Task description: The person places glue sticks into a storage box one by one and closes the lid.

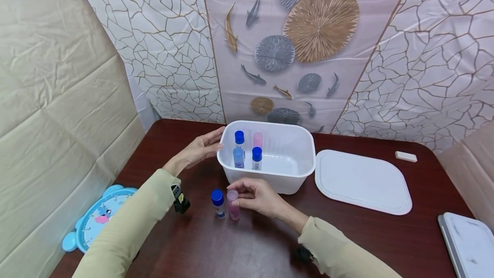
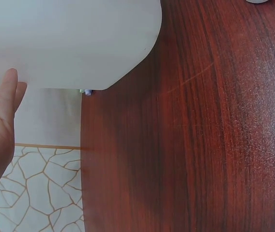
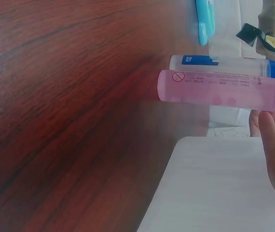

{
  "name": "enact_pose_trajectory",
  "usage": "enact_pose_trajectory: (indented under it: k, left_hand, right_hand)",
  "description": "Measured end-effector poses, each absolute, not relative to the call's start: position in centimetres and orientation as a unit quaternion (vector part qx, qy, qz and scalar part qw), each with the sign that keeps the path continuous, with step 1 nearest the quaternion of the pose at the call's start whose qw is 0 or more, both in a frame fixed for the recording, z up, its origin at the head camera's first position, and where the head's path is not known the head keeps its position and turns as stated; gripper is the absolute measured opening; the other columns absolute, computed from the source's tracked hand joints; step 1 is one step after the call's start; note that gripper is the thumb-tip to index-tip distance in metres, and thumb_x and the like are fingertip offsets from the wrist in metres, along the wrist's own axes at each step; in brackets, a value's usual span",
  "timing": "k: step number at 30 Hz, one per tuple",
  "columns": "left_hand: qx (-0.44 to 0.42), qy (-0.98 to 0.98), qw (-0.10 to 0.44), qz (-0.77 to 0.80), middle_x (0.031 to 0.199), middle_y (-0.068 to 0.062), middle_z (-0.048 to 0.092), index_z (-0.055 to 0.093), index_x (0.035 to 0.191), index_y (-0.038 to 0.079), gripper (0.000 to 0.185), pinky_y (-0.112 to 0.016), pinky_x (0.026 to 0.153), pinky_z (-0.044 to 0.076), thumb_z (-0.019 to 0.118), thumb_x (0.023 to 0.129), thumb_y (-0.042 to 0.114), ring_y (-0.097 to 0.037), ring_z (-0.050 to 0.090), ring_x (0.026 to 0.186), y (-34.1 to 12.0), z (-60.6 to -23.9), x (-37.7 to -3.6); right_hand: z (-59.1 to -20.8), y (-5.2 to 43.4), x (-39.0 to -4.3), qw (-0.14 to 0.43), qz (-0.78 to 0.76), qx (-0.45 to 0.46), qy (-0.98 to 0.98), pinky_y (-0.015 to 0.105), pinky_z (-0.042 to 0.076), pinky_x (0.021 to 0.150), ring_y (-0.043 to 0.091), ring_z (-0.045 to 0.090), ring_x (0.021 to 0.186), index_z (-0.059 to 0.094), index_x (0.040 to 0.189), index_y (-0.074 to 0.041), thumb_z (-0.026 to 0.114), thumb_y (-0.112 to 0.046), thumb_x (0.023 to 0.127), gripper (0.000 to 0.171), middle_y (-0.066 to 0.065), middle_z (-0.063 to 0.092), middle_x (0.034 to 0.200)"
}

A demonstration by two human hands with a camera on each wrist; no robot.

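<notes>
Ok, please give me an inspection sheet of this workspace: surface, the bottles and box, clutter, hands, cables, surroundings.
Surface: dark red-brown wooden table.
Job's things: white plastic box holding two blue-capped bottles and one pink bottle; blue-capped clear bottle and pink translucent bottle upright on the table before it.
Clutter: flat white lid, small white block, blue toy clock, grey-white tray.
Hands: left hand rests open against the box's wall; right hand pinches the pink translucent bottle.
Cables: nothing seen.
Surroundings: cracked-pattern and fish-print backdrop, beige cloth.
</notes>
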State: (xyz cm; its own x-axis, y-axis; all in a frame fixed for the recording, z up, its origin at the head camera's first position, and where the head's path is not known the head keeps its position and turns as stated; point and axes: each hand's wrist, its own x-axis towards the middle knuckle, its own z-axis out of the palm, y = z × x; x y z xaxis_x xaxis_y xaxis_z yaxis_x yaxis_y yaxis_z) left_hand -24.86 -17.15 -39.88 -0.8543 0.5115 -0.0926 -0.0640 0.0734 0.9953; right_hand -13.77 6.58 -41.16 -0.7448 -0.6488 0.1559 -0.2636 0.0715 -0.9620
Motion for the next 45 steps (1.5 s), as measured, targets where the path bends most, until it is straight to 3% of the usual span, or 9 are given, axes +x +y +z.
enact_pose_trajectory:
  k: [10,20,25,29,34,39,45]
  left_hand:
    - [0.153,0.700,0.219,0.662,0.154,-0.005,0.028,0.026,0.150,0.018,0.067,-0.037,0.101,0.043,0.060,0.092,0.014,-0.027,0.035,0.137,-17.1,-39.9,-24.8]
    - [0.147,0.706,0.214,0.660,0.154,-0.004,0.029,0.027,0.150,0.020,0.064,-0.041,0.103,0.041,0.057,0.094,0.010,-0.025,0.034,0.137,-17.0,-39.7,-24.9]
    - [0.139,0.710,0.215,0.656,0.154,-0.003,0.029,0.026,0.150,0.021,0.064,-0.039,0.102,0.043,0.057,0.094,0.010,-0.025,0.035,0.137,-16.9,-39.7,-25.0]
    - [0.138,0.707,0.219,0.658,0.154,-0.003,0.029,0.026,0.150,0.020,0.065,-0.040,0.102,0.042,0.057,0.094,0.010,-0.026,0.035,0.137,-17.0,-39.8,-25.0]
    - [0.141,0.701,0.221,0.663,0.154,-0.004,0.029,0.026,0.150,0.020,0.066,-0.041,0.104,0.040,0.059,0.093,0.012,-0.025,0.035,0.137,-17.1,-39.8,-25.1]
    - [0.143,0.700,0.224,0.663,0.155,-0.004,0.027,0.025,0.150,0.018,0.068,-0.038,0.102,0.042,0.060,0.093,0.013,-0.026,0.034,0.138,-17.1,-39.7,-25.0]
    - [0.139,0.700,0.223,0.664,0.154,-0.004,0.027,0.025,0.150,0.018,0.068,-0.038,0.103,0.041,0.060,0.092,0.014,-0.025,0.033,0.138,-17.1,-39.7,-24.8]
  right_hand:
    - [-40.9,7.1,-13.5,0.157,-0.595,-0.310,0.725,0.035,0.053,0.089,0.016,0.064,0.095,0.062,0.113,0.007,0.070,-0.003,0.082,0.033,0.021,0.065,0.108]
    - [-37.8,9.1,-13.0,0.138,-0.608,-0.325,0.711,0.027,0.055,0.084,0.006,0.063,0.093,0.061,0.111,0.008,0.069,-0.004,0.084,0.031,0.023,0.065,0.104]
    - [-35.0,10.8,-13.2,0.102,-0.613,-0.316,0.717,0.024,0.055,0.081,0.009,0.063,0.094,0.063,0.111,0.006,0.069,-0.004,0.084,0.030,0.018,0.066,0.102]
    - [-32.6,12.4,-13.7,0.061,-0.626,-0.286,0.723,0.023,0.055,0.075,0.011,0.063,0.091,0.063,0.111,0.005,0.069,-0.003,0.084,0.029,0.003,0.069,0.099]
    - [-30.7,14.3,-15.3,-0.008,-0.639,-0.244,0.730,0.020,0.051,0.062,0.008,0.060,0.076,0.066,0.108,-0.001,0.067,-0.001,0.085,0.023,-0.009,0.070,0.096]
    - [-30.6,15.7,-17.4,-0.052,-0.670,-0.210,0.710,0.017,0.052,0.067,0.008,0.060,0.076,0.067,0.109,-0.008,0.067,-0.002,0.085,0.024,-0.005,0.068,0.093]
    - [-32.6,16.1,-20.2,-0.069,-0.650,-0.154,0.741,0.014,0.052,0.072,0.005,0.060,0.083,0.063,0.114,0.000,0.068,-0.010,0.086,0.031,-0.008,0.065,0.091]
